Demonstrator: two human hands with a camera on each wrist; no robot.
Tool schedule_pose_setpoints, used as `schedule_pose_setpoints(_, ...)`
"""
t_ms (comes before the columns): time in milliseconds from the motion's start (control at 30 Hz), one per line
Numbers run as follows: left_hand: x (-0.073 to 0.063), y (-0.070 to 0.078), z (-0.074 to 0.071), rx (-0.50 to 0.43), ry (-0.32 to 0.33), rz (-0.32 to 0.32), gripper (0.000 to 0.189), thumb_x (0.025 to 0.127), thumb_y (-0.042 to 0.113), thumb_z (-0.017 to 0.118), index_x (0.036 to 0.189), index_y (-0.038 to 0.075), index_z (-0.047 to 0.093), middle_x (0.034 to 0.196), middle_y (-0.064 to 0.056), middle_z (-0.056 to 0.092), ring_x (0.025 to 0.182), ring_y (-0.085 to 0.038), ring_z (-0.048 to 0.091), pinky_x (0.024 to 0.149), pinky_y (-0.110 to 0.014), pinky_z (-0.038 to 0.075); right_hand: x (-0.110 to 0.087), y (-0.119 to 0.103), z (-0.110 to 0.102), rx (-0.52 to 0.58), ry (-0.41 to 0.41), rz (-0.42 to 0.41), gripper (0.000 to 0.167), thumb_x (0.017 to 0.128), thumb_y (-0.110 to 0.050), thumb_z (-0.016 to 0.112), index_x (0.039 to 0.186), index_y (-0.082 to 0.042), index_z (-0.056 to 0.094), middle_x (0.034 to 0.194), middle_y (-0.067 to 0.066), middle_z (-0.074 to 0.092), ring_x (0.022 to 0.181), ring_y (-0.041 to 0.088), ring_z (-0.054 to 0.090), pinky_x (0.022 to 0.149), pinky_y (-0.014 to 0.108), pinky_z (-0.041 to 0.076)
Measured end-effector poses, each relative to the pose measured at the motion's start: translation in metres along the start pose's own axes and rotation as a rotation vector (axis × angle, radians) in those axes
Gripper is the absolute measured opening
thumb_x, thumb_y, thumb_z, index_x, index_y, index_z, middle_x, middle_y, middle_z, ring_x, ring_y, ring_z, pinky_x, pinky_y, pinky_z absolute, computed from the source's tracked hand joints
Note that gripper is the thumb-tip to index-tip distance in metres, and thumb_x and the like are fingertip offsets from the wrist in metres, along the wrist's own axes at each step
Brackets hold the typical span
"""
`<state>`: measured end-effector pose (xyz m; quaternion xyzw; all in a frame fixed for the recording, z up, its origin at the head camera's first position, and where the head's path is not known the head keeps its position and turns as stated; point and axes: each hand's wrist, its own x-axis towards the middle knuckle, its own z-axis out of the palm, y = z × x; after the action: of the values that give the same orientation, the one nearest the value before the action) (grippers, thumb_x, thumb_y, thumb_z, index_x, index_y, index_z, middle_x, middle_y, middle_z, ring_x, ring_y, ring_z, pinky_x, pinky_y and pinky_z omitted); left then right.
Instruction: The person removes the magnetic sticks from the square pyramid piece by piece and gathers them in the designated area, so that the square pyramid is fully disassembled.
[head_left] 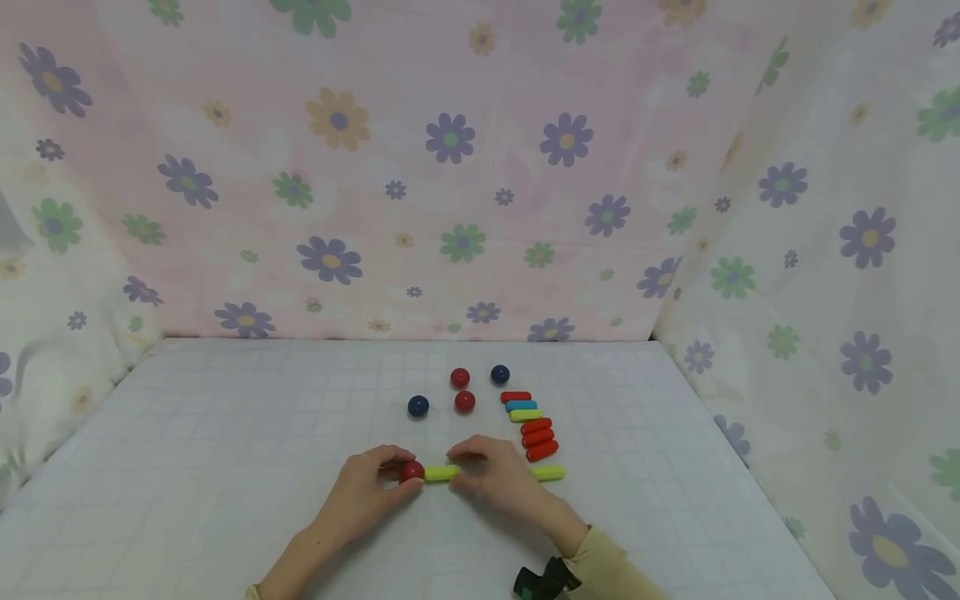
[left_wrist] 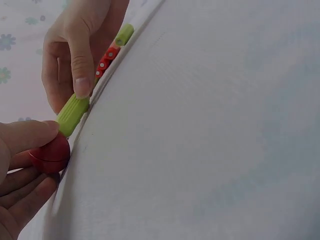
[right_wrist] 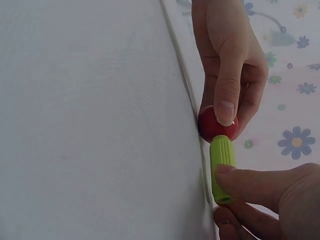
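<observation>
My left hand (head_left: 367, 487) pinches a glossy red ball (head_left: 412, 472) between thumb and fingers, low over the white table. A short, ribbed yellow-green rod (right_wrist: 221, 150) meets the ball end-on; whether it is joined or only touching, I cannot tell. The thumb and fingers of my right hand (head_left: 498, 479) grip that rod near its other end, partly hiding it in the head view. Just right of this hand lies a second yellow-green rod (head_left: 549, 472), which stands apart in the left wrist view.
Beyond the hands lie two red balls (head_left: 465, 402) and two dark blue balls (head_left: 417, 406). To their right, several short rods form a column: red ones (head_left: 537, 437), a blue one (head_left: 521, 406) and a yellow-green one (head_left: 525, 415). Flowered cloth (head_left: 465, 200) surrounds the table.
</observation>
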<state>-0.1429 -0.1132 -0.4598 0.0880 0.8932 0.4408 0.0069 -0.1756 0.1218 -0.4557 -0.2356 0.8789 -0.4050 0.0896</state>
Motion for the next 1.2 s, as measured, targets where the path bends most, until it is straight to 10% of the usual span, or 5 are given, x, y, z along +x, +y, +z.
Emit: schedule_pose_setpoints(1200,-0.003,0.004,0.006,-0.063,-0.060,0.022,0.042,0.081,0.029,0.084,0.114,0.008,0.070,0.109,-0.002,0.073,0.095,-0.015,0.072,0.085,-0.033,0.060,0.002,0.012,0.018,0.039,0.003,-0.148,0.021,0.091,-0.035,0.073,0.110,-0.027,0.074,0.095,-0.012,0.066,0.090,0.004,0.055,0.081,0.021,0.049)
